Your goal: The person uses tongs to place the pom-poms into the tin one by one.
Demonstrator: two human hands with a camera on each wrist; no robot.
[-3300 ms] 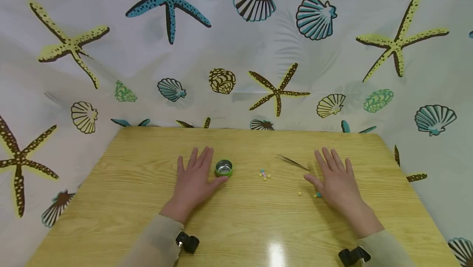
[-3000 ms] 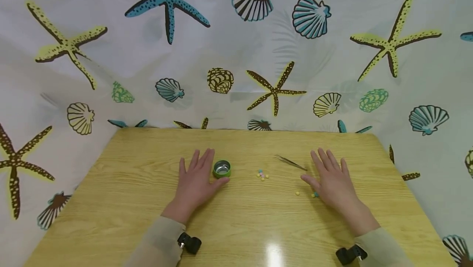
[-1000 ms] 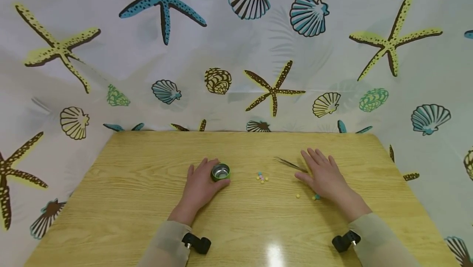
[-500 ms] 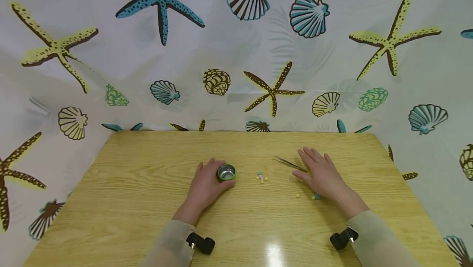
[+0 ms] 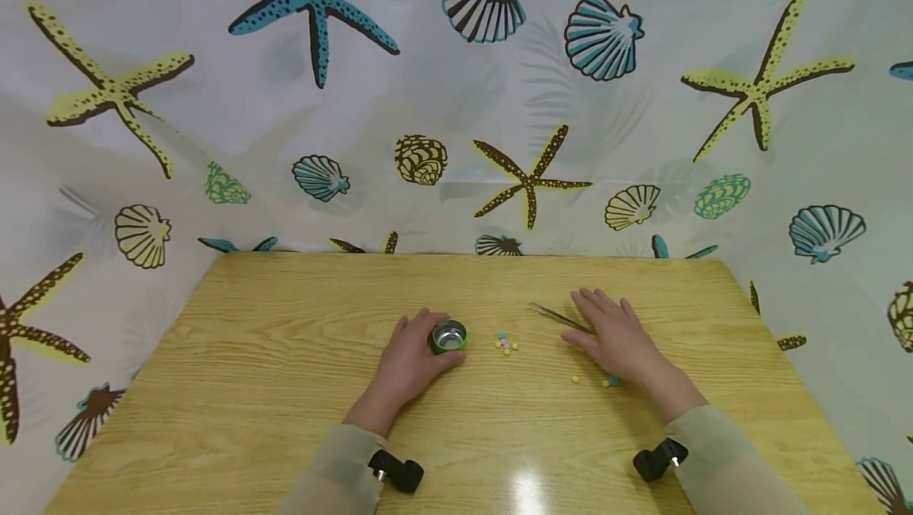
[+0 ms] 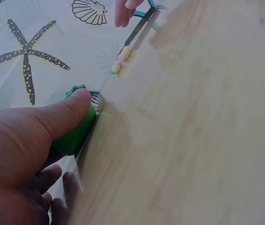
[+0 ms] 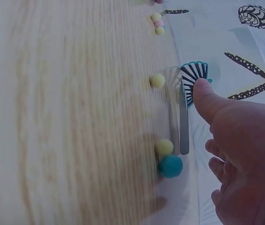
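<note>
A small green cup [image 5: 449,336] with a shiny metal inside stands on the wooden table [image 5: 285,388]. My left hand [image 5: 428,342] grips it, thumb on the near side and fingers curled behind; the left wrist view shows the thumb pressed on the green cup [image 6: 76,136]. Right of the cup lies a cluster of small coloured beads [image 5: 506,343]. Metal tweezers [image 5: 552,314] lie further right, their handle end under the straight fingers of my right hand [image 5: 592,321]. In the right wrist view the thumb [image 7: 207,101] lies beside the tweezers [image 7: 181,117].
Loose beads lie near the right hand: a yellow bead [image 5: 574,379], and a yellow bead [image 7: 164,146] touching a teal bead [image 7: 171,166]. A curtain [image 5: 456,103] printed with starfish and shells hangs behind and beside the table. A black wrist camera [image 5: 652,459] sits on each sleeve.
My left hand went from flat beside the cup to curled round it and has slid it right toward the bead cluster. My right hand shifted slightly left onto the tweezers.
</note>
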